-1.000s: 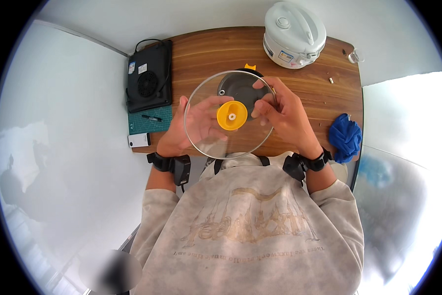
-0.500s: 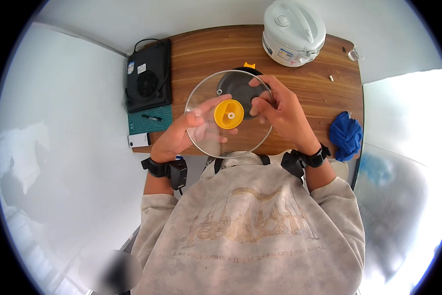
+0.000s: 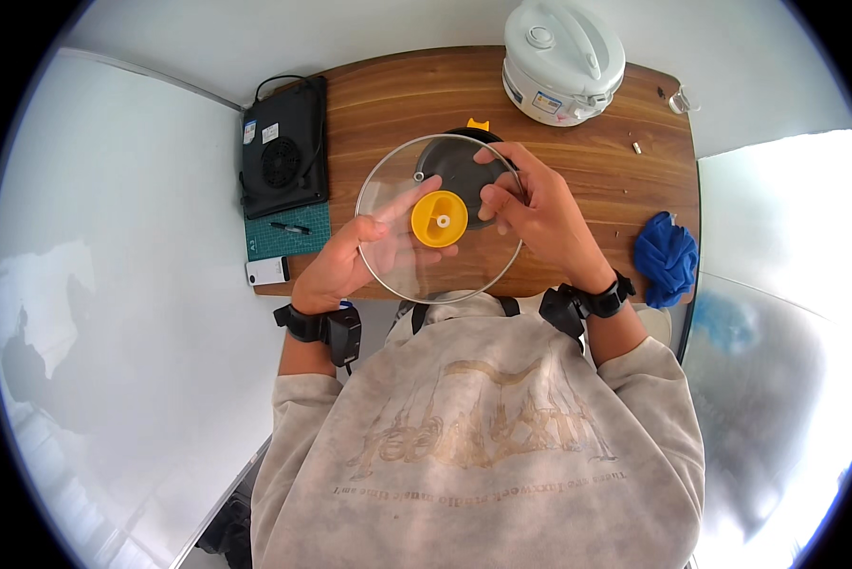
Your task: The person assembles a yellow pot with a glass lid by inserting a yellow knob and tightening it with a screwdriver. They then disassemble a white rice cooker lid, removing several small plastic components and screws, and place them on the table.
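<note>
Left grip [image 3: 345,261]: held glass lid [image 3: 440,219].
Right grip [image 3: 549,211]: also held it.
Pan [image 3: 485,136]: sat behind lid, hard to make out.
Cooker [image 3: 563,68]: stood back right.
Cloth [image 3: 667,260]: lay right.

A brown wood-grain worktop [image 3: 402,90] carries a white rice cooker [image 3: 563,71] at far right, a dark pan [image 3: 485,135] in the middle, a crumpled blue cloth [image 3: 666,259] near right, and, along the left, a flat black appliance [image 3: 284,142] and, nearer, a green mat [image 3: 266,239].
</note>
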The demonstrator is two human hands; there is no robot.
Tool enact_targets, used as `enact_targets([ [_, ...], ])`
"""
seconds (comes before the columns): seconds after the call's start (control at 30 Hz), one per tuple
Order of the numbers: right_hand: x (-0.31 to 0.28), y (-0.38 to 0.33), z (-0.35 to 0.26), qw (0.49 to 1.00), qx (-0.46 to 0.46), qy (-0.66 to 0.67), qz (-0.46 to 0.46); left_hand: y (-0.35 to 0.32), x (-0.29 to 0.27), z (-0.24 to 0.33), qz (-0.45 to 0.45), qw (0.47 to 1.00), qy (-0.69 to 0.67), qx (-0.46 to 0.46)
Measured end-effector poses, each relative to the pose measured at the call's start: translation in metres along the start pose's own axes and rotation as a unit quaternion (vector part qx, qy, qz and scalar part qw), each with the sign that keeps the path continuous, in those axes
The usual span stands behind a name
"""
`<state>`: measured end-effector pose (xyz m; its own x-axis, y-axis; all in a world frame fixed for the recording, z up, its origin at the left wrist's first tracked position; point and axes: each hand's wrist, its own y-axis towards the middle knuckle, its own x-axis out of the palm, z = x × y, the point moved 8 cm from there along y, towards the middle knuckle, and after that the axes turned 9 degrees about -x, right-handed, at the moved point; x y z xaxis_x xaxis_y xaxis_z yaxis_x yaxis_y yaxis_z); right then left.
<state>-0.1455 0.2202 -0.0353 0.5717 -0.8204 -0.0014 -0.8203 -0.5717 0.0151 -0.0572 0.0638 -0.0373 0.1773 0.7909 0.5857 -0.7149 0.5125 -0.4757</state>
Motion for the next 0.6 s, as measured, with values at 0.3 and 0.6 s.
enact_targets([
  [0.3,-0.0004,0.0005,0.0013,1.000,0.007,0.003,-0.007,0.0013,0.0033,-0.0003,-0.012,1.000,-0.008,-0.007],
  [0.6,-0.0001,-0.0002,0.0020,1.000,0.012,0.014,-0.013,0.0006,0.0059,-0.0014,-0.018,1.000,-0.015,-0.016],
])
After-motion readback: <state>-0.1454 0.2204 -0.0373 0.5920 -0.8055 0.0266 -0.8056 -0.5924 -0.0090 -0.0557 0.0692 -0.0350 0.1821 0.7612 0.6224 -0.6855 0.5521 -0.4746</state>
